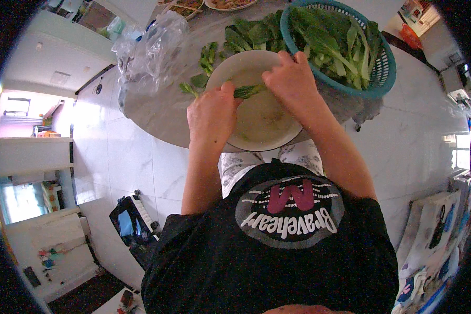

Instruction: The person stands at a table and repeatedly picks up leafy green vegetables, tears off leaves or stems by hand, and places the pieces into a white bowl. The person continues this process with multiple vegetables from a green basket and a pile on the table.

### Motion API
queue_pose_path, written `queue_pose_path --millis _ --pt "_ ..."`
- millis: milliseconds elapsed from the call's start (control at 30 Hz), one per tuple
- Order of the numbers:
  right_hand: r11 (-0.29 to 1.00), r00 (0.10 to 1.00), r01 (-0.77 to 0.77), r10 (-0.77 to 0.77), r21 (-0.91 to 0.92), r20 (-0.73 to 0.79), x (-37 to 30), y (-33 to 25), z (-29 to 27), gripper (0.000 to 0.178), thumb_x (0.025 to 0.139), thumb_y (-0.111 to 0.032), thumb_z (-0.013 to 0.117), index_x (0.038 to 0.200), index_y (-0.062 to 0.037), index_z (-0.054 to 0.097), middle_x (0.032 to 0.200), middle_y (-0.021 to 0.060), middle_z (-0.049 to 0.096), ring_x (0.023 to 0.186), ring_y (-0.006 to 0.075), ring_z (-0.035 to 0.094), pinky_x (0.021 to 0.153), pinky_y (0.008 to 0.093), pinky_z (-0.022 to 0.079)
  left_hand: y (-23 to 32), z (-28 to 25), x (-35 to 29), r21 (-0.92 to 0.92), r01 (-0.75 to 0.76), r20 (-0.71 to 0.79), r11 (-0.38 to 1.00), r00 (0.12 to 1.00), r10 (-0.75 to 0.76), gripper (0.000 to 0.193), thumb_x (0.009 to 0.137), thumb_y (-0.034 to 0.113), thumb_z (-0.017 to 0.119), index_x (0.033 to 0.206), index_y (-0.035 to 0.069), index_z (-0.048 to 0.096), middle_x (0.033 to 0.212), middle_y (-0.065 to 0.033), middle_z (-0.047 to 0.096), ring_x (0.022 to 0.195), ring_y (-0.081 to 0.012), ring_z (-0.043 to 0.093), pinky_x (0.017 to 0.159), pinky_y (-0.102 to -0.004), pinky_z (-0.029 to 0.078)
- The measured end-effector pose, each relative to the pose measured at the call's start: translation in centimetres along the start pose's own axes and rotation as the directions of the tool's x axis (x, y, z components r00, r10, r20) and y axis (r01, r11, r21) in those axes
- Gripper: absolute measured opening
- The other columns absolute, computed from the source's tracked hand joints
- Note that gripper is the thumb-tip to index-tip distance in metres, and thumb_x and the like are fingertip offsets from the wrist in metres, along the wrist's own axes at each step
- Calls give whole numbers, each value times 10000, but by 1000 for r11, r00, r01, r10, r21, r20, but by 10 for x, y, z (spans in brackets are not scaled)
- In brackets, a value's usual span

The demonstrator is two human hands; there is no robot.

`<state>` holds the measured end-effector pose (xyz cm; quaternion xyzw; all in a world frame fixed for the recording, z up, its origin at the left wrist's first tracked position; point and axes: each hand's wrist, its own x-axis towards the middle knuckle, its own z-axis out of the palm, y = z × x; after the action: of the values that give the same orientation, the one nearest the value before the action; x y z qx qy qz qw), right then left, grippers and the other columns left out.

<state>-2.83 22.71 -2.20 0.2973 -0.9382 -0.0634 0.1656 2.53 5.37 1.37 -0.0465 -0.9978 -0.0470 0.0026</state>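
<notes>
Over a wide white bowl (264, 128), my left hand (212, 116) is closed around a leafy green (250, 91), whose dark green part sticks out to the right of the fingers. My right hand (293, 83) pinches the other end of the same green, its fingertips hidden behind the knuckles. Water or a wet shine seems to cover the bowl's bottom. Just left of the bowl, small pieces of greens (208, 57) lie on the table. Behind the bowl is a pile of loose leafy greens (254, 32).
A teal plastic basket (386, 78) full of leafy greens (345, 49) stands at the right on the grey round table (157, 116). A crumpled clear plastic bag (154, 49) lies at the left. Plates of food (230, 4) sit at the far edge. A black case (133, 225) rests on the tiled floor.
</notes>
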Motion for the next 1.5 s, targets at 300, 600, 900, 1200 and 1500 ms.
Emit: queue_pose_path --millis 300,600,900,1200,1500 --pt "993 989 112 -114 25 96 3 -6 -1 100 702 -143 599 763 -138 677 766 20 661 969 200 561 814 380 392 -10 9 0 192 -180 44 965 984 174 213 814 322 625 861 118 663 784 -142 660 800 -315 650 690 -445 493" --pt "923 977 63 19 379 -210 -5 5 -21 177 779 -94 533 933 -112 618 804 59 624 856 281 612 704 396 486 -4 12 -7 77 -154 -211 985 963 167 222 829 309 617 806 90 641 771 -112 665 849 -262 627 771 -401 415" --pt "945 964 -120 183 303 -190 -20 21 -51 141 787 -151 554 895 -158 645 777 43 606 652 259 624 536 364 488 -2 3 -2 -114 -25 -215 993 977 0 220 875 279 573 825 66 594 751 -171 638 728 -335 612 768 -420 414" --pt "949 962 -100 170 300 -216 -28 26 -61 254 747 -114 568 979 -174 650 793 27 587 737 228 611 571 350 481 -5 15 0 -235 -24 -285 972 958 -45 185 869 234 585 948 68 574 808 -126 659 810 -311 614 816 -406 406" --pt "820 692 -365 555 440 -461 -42 53 -48 239 839 -78 537 1054 -155 605 884 71 656 779 293 636 632 393 505 -11 23 -1 -292 -82 -393 953 919 -42 375 838 279 648 1154 105 549 856 -33 681 857 -241 621 879 -416 372"
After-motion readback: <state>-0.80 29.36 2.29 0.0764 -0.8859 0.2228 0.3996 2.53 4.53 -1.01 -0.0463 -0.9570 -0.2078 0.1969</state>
